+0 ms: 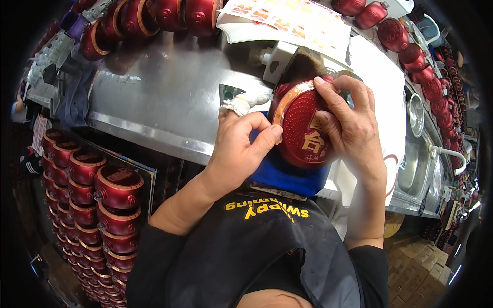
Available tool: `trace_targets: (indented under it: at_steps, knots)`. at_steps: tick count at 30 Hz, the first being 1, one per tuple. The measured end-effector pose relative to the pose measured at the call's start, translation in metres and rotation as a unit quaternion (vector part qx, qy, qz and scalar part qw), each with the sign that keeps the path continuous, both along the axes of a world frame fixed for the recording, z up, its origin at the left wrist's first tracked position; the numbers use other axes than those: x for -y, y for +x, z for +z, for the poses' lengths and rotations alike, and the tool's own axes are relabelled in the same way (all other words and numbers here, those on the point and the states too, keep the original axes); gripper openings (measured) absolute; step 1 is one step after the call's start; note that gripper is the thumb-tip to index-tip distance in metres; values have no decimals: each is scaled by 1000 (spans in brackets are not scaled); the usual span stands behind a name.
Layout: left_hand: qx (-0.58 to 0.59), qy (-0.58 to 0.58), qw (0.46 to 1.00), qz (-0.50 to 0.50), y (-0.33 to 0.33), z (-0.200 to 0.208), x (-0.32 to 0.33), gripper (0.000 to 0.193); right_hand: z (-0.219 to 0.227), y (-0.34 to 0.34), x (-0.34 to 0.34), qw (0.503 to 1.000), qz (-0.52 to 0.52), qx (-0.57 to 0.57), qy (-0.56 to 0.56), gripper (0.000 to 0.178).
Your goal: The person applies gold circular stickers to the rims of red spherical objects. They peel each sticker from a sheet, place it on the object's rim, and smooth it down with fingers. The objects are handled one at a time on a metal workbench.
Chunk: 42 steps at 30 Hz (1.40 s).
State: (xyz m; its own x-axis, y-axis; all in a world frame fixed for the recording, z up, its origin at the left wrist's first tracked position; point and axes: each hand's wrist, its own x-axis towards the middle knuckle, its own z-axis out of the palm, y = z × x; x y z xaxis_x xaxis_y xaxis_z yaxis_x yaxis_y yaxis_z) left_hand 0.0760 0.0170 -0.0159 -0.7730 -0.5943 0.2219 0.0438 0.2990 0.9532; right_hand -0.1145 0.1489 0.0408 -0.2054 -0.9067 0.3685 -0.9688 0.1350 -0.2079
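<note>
A glossy dark-red, drum-shaped jar (295,136) with a studded face and gold characters stands tilted in front of me on a blue cloth (282,177). Along its upper left edge runs a gold patterned strip (288,100). My left hand (241,141) pinches the strip's lower end between thumb and forefinger; a white cloth wrap (239,105) covers one of its fingers. With my right hand (352,115) I hold the jar from the right, forefinger on the strip's upper end and thumb on the studded face. The jar's underside is hidden.
A steel worktop (154,92) spans the left, with red jars (136,18) along its back. Printed decal sheets (287,23) lie beyond the jar, near a dark brown block (305,64). Stacked jars (120,187) rise at lower left. A sink (416,164) and another row of jars (413,56) are right.
</note>
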Motion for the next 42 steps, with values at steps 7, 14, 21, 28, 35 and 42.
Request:
trace_targets:
  at_steps: [7,14,21,28,35,42]
  knots:
    - [24,-34,999,33,-1,-15,-5,35,-1,1,1,1000,4,0,-6,47]
    - [54,-44,997,27,4,-29,-9,41,-2,0,1,1000,4,-4,-8,46]
    - [-3,-13,1000,23,-1,-39,-4,46,-2,0,1,1000,10,-11,-12,46]
    - [3,29,1000,4,-4,-44,-5,52,-2,1,0,1000,8,-5,-9,46]
    - [4,-5,1000,18,-4,-48,-7,58,-2,1,0,1000,4,0,-7,45]
    - [-42,123,991,-18,-6,-55,-9,56,-2,2,0,1000,4,-1,-5,45]
